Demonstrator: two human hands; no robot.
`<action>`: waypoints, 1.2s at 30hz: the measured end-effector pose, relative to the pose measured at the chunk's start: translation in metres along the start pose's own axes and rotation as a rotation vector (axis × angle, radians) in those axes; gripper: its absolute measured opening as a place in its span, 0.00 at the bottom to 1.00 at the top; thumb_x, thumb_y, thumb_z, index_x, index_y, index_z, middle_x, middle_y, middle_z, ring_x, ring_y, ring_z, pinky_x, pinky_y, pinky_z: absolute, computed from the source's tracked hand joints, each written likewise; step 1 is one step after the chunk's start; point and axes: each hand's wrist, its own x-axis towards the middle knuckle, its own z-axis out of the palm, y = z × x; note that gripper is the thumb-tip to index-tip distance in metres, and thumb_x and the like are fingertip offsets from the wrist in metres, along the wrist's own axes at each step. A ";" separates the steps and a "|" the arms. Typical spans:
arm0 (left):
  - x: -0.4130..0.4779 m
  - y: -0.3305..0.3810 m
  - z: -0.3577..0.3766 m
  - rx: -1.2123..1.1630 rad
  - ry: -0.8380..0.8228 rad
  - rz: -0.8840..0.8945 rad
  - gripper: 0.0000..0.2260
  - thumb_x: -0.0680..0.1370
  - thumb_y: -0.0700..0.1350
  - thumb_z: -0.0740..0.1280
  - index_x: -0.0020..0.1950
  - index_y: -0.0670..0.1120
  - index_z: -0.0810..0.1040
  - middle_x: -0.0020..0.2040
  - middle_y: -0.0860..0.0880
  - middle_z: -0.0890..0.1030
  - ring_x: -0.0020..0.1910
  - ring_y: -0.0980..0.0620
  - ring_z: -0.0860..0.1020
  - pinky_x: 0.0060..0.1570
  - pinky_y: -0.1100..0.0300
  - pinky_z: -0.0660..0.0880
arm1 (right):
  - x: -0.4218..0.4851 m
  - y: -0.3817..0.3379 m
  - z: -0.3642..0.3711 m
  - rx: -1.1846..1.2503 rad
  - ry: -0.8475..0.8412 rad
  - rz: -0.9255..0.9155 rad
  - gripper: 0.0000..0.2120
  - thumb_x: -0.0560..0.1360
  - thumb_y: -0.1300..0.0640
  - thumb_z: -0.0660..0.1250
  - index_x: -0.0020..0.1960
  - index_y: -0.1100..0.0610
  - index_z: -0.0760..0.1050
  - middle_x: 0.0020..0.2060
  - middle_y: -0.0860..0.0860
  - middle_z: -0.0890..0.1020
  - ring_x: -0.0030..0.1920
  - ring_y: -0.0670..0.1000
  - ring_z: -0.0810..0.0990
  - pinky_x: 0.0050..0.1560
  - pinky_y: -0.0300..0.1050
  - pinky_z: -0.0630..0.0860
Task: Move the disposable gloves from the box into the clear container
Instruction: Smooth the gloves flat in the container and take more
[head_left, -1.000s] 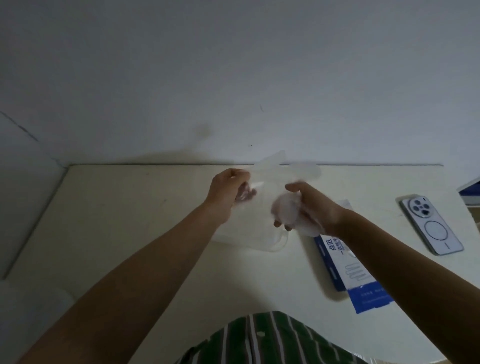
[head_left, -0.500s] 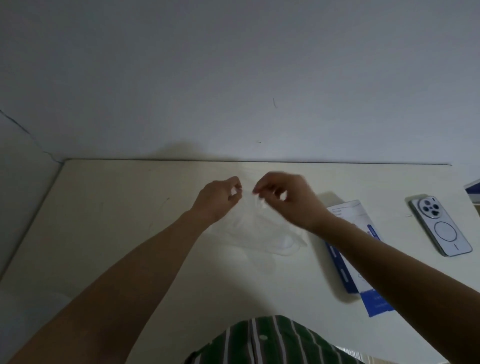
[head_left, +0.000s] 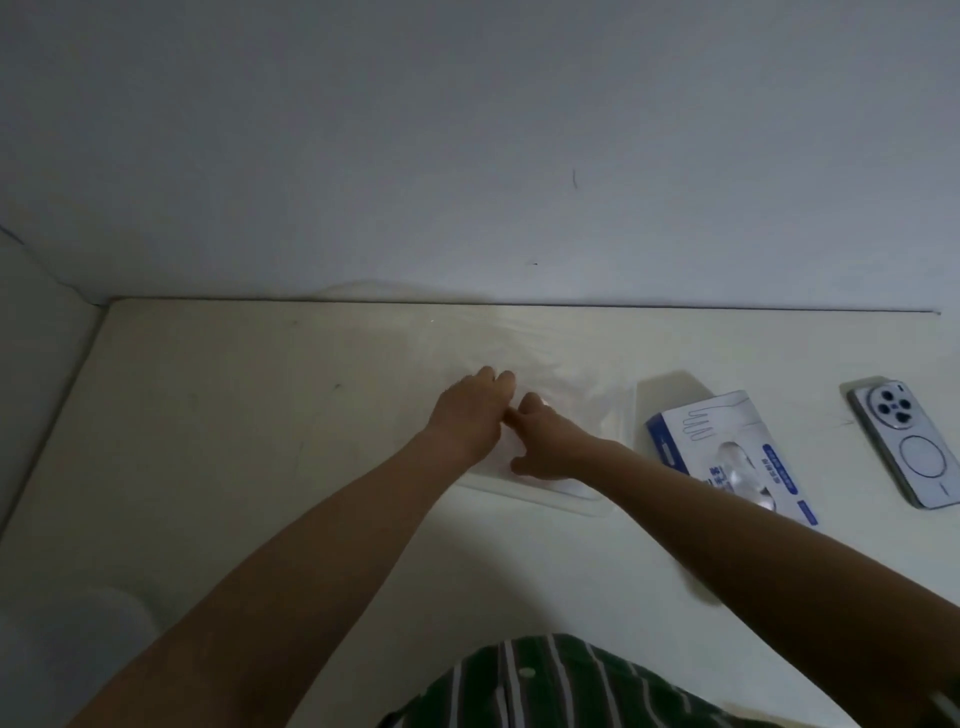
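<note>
**A:** What lies closest to the camera?

**B:** A green striped shirt (head_left: 545, 686) at the bottom edge. Both bare forearms reach forward from it over the pale desk (head_left: 260, 415).

**A:** And where do the arms end?

**B:** At the clear container (head_left: 540, 489). Its near rim lies just behind the right grip (head_left: 545, 439), on the side towards the person. The left grip (head_left: 470, 410) is right beside the right one, and the two touch at the fingers.

**A:** How are they set?

**B:** The left grip has its fingers stretched forward and close together. They lie flat on the thin clear film and are not curled round anything. The right grip has its fingers bent inward and its thumb out to the near side. I cannot tell whether it pinches any film.

**A:** Where are the gloves?

**B:** The gloves (head_left: 545, 353) show as a faint see-through sheet under both grips that spreads on beyond the fingertips. Its edges are too faint to trace. The box (head_left: 691, 431) lies on the desk to the right of the right grip, near it but apart, with clear film showing at its opening.

**A:** Anything further out?

**B:** A phone (head_left: 906, 447) lies camera side up, further right of the box. Past the fingertips, the desk meets a plain wall (head_left: 467, 156).
</note>
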 end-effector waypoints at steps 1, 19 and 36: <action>0.002 -0.003 0.004 -0.070 -0.130 -0.082 0.20 0.76 0.37 0.65 0.67 0.45 0.67 0.60 0.42 0.71 0.53 0.42 0.77 0.48 0.54 0.74 | 0.001 0.001 0.000 0.018 -0.016 0.008 0.36 0.74 0.54 0.69 0.78 0.52 0.56 0.67 0.57 0.63 0.63 0.57 0.69 0.63 0.47 0.70; 0.008 -0.024 0.016 -0.217 -0.317 -0.246 0.27 0.79 0.52 0.64 0.74 0.48 0.58 0.62 0.38 0.74 0.58 0.39 0.76 0.56 0.50 0.73 | -0.011 -0.013 -0.017 -0.025 -0.118 0.032 0.13 0.80 0.56 0.59 0.58 0.60 0.77 0.55 0.56 0.79 0.55 0.55 0.77 0.57 0.46 0.73; 0.009 0.029 -0.030 -0.135 0.164 -0.191 0.09 0.79 0.50 0.61 0.51 0.47 0.77 0.45 0.48 0.82 0.43 0.46 0.79 0.40 0.58 0.72 | -0.086 0.046 -0.083 0.532 0.450 -0.029 0.10 0.78 0.63 0.61 0.48 0.53 0.79 0.38 0.49 0.82 0.37 0.44 0.80 0.37 0.31 0.72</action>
